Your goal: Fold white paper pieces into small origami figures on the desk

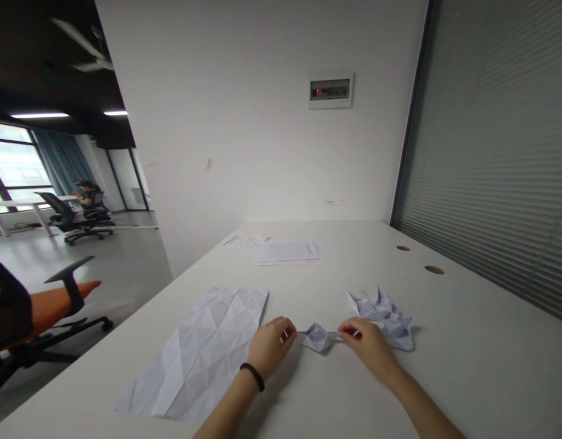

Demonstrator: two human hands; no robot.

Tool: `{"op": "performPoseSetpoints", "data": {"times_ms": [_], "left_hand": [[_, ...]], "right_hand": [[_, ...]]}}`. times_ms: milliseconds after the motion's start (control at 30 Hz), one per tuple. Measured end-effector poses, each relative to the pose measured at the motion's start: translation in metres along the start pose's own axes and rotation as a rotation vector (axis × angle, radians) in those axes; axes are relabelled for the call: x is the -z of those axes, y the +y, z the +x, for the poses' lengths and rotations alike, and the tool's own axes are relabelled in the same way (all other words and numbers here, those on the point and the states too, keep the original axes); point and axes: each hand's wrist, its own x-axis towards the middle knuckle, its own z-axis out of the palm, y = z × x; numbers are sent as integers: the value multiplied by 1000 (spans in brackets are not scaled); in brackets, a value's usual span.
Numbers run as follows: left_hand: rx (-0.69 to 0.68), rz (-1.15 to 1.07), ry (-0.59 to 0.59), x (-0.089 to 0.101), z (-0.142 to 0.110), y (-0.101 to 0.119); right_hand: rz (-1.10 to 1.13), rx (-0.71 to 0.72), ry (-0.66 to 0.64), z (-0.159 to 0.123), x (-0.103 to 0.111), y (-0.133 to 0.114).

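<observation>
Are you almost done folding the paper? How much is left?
Partway, it seems. Looks done: the folded paper shape beyond your right hand. In hand: your left hand and right hand pinch the ends of a small folded paper piece. Left: the big creased paper sheet still lies flat and open.

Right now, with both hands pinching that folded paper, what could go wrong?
The folded paper piece narrows to thin ends at the left hand and right hand, so a hard pull might tear it. The right hand also sits close to the folded paper shapes and could crumple them.
</observation>
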Motion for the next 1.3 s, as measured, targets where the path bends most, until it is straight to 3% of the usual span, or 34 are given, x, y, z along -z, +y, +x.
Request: {"op": "performPoseSetpoints", "data": {"times_ms": [167,400,700,867,967,1033,1167,1300], "left_hand": [[-4,-9,8,4,-2,3],[9,-2,99,13,-4,2],[-19,29,100,15,-5,1],[-4,39,73,18,-5,1],[34,58,70,23,-5,2],[68,91,71,28,-4,1],[138,289,89,38,-4,-6],[387,569,27,38,-6,-19]], "right_hand": [[-84,35,-3,-1,9,-6],[-351,-13,251,1,44,6],[-511,-161,168,0,59,17],[-531,-207,239,-1,68,23],[-563,-226,344,-1,77,25],[-590,-314,361,-2,83,26],[-576,-454,279,-4,82,30],[-485,-379,229,-2,72,32]]}}
